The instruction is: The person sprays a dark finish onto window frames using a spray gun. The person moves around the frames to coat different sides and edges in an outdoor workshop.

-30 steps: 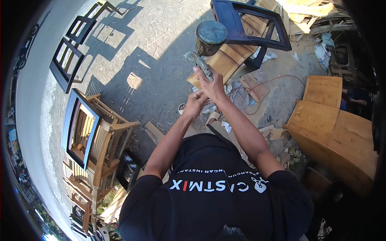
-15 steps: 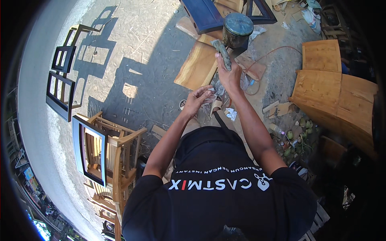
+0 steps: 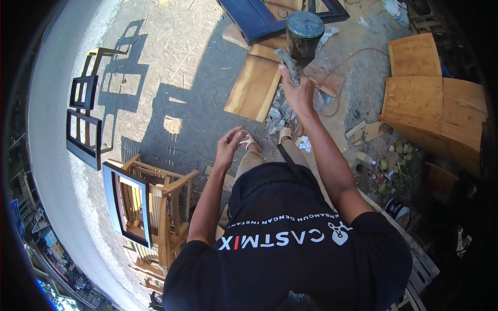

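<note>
My right hand (image 3: 299, 96) is closed around the grey, paint-crusted body of a spray gun (image 3: 287, 66), held out ahead of me. Its dark lidded cup (image 3: 305, 39) stands just beyond the fingers. Apart from it, to the left, my left hand (image 3: 228, 146) hovers above my left foot with thumb and fingers curled together. Whether anything small is pinched there cannot be seen. Below and left of the spray gun lies a wooden board (image 3: 254, 85) with a pale edge.
Dark-painted frames (image 3: 254, 20) lie at the far side. A wooden cabinet (image 3: 415, 103) stands right; an orange hose (image 3: 358, 52) crosses the ground. At left are a wooden chair (image 3: 174, 192) and a dark frame (image 3: 127, 202). Crumpled plastic (image 3: 275, 122) lies by my feet.
My left hand has moved left and toward me, away from the plastic by my feet. My right hand still holds the spray gun in nearly the same place. The view has shifted slightly.
</note>
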Demonstrator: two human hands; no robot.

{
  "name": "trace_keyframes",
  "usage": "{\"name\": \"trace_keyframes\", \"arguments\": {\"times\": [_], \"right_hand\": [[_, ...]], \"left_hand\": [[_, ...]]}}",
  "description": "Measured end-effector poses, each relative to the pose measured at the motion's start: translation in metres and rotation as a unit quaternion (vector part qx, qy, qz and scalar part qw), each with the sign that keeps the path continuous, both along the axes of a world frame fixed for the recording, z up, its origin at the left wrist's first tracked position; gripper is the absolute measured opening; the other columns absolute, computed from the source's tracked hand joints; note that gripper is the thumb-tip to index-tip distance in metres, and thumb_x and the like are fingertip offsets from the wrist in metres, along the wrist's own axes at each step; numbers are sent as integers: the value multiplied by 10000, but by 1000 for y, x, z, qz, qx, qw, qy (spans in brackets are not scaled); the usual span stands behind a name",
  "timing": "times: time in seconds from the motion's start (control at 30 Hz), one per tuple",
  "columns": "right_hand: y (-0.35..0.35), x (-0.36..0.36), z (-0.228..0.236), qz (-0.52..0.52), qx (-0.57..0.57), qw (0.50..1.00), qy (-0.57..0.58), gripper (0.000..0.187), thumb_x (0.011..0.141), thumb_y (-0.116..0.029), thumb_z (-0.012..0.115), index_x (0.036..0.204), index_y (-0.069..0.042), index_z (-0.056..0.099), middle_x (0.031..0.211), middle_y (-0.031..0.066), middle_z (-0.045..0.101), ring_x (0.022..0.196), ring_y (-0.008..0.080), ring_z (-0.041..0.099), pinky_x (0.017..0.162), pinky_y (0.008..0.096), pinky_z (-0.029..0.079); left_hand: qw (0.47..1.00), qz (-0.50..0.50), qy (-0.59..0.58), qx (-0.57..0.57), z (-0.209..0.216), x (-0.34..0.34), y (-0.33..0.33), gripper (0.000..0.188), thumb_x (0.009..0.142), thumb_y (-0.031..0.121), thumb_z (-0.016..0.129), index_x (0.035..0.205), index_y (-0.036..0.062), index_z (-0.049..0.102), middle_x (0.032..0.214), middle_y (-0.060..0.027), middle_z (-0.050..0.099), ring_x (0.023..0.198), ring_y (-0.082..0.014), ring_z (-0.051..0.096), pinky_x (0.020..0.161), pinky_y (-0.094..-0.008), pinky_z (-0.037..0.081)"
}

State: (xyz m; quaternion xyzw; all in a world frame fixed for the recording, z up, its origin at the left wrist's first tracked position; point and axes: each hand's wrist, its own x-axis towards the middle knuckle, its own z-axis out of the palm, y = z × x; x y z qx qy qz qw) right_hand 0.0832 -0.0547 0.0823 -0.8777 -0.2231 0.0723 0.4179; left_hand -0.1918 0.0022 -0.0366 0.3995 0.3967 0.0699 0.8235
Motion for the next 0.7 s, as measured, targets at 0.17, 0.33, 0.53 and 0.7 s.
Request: {"name": "trace_keyframes", "arguments": {"times": [0.17,0.33,0.53,0.7], "right_hand": [[-2,2,-8,94,49,992,75,441,931,-426,659,1052,-4,698,731,219,677,709,367,695,642,432,514],[1,18,-16,86,52,992,80,480,925,-466,651,1012,4,695,744,228,677,747,376,698,664,423,517],[-19,82,-16,46,46,992,106,456,935,-453,638,1007,-7,701,810,237,694,833,404,700,705,419,520],[-43,146,-15,16,46,992,112,452,926,-451,651,1043,-19,715,842,238,703,842,398,695,739,414,519]], "left_hand": [[999,-22,22,20,-9,1,1,334,1023,233,563,1300,48,589,1152,-104,659,1042,-194,657,880,-347,555],[998,-11,62,27,-33,-19,-2,334,1014,237,582,1289,48,601,1117,-92,677,1016,-182,668,846,-321,550],[979,31,198,21,-81,-76,-34,352,989,265,628,1262,44,628,1065,-80,695,949,-165,687,789,-293,550],[942,15,336,15,-107,-120,-99,381,954,297,666,1241,48,642,1030,-78,711,909,-162,700,723,-275,538]]}}
